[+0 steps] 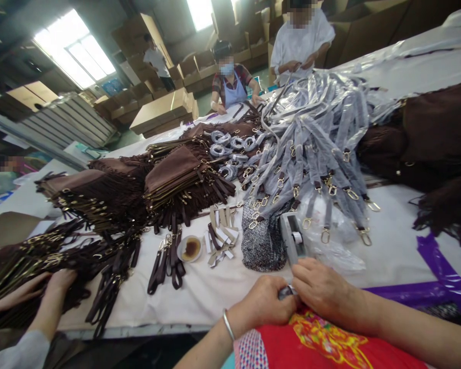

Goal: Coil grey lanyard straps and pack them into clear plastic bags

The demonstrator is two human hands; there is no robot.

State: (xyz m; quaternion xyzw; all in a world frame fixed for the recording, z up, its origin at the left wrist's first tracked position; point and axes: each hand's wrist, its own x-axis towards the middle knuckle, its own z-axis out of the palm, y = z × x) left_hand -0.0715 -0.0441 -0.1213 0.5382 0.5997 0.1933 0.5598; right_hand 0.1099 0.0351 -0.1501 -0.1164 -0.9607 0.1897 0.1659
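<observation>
My left hand (267, 302) and my right hand (322, 289) meet at the near table edge, both closed round a small grey strap end (287, 291) pinched between them. A bracelet circles my left wrist. Just beyond my hands lies a grey tape dispenser (293, 237) next to a speckled grey pouch (262, 240). Behind them spreads a big heap of plastic-wrapped straps with gold clasps (315, 148).
Stacks of brown fringed bags (176, 177) and loose brown straps (169, 259) cover the white table (223, 289), with a small dish (190, 248). Another person's hands (42, 287) handle bags at left. Two co-workers work at the far end; cardboard boxes stand behind.
</observation>
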